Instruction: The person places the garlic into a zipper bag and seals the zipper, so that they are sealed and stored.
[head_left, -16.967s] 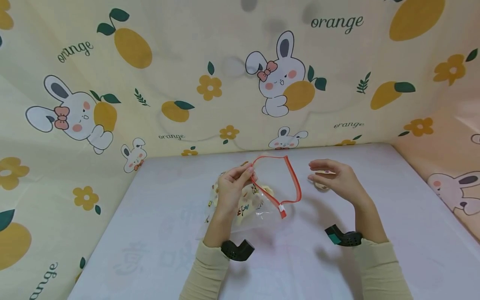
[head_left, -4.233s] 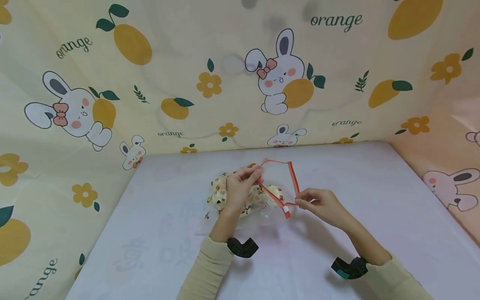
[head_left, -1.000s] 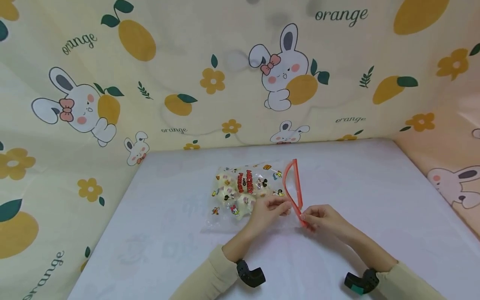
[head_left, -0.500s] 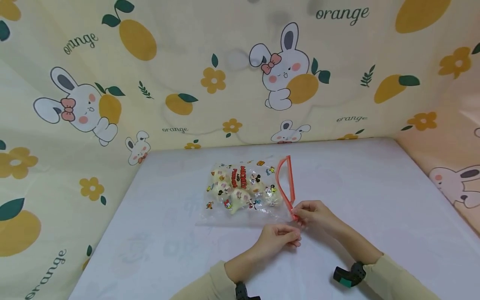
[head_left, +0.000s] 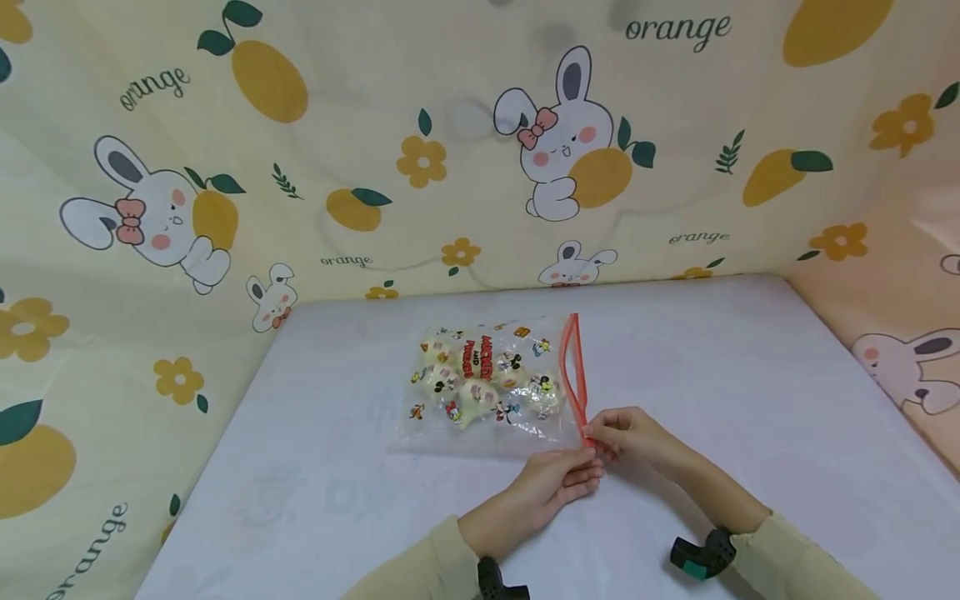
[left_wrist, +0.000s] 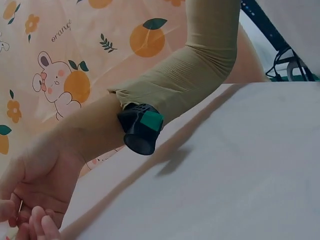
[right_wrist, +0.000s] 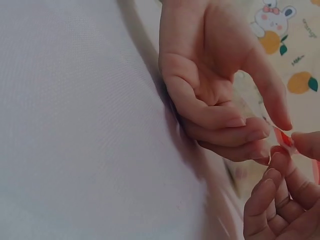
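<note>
A clear printed zip bag (head_left: 517, 433) lies flat in the head view, with several pale, rounded things (head_left: 476, 400) inside. Its red zip strip (head_left: 577, 367) runs down the right side, its two edges apart in the middle. Between thumb and fingers my right hand (head_left: 637, 437) pinches the strip's near end. My left hand (head_left: 540, 487) is beside that same end. In the right wrist view the left thumb (right_wrist: 274, 100) lies against the red end, while its other fingers curl loosely, apart from it. Only the left fingertips (left_wrist: 42, 227) show in the left wrist view.
The bag rests on a white-covered table (head_left: 322, 500). A patterned cloth (head_left: 450, 108) with rabbits and oranges hangs behind it and along both sides. A dark metal frame with cables (left_wrist: 285, 60) stands beyond the table in the left wrist view.
My left hand held the strip wide; it has since let go, dropped nearer me, then risen to the strip's end. The strip's edges are closer together. A small round thing at right is gone.
</note>
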